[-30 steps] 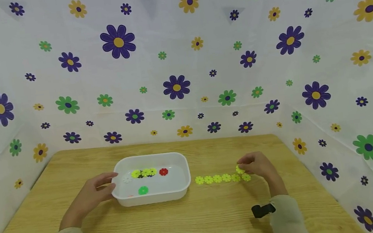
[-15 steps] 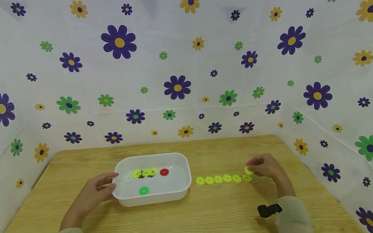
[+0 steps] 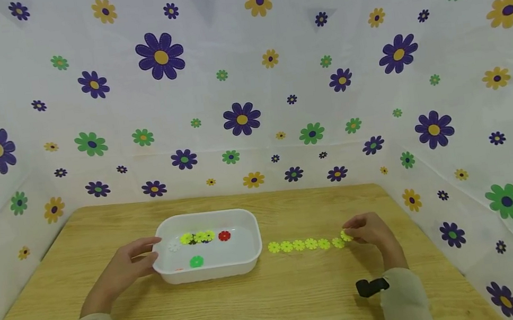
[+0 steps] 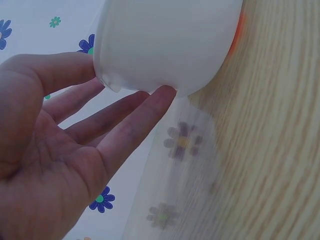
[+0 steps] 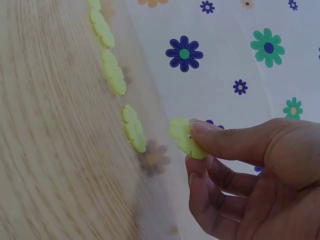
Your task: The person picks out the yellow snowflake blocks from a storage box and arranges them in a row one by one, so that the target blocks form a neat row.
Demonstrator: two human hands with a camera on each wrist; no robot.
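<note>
My left hand rests its fairly straight fingers against the left end of a white plastic tray. In the left wrist view, the fingertips touch the tray's outer wall. Between the thumb and fingers of my right hand is a yellow flower-shaped plastic disc, tilted above the table. It is at the right end of a row of matching yellow discs lying flat on the wood. Closest to the held piece lies the end disc, a small gap away from its neighbour.
Inside the tray are several yellow discs with dark ones partly beneath, a red disc, a green disc and a pale one. The wooden table meets a flower-printed cloth at the back and sides.
My right hand has moved right with the held yellow disc, from above the last discs of the row to just beyond its right end. My left hand stays at the tray.
</note>
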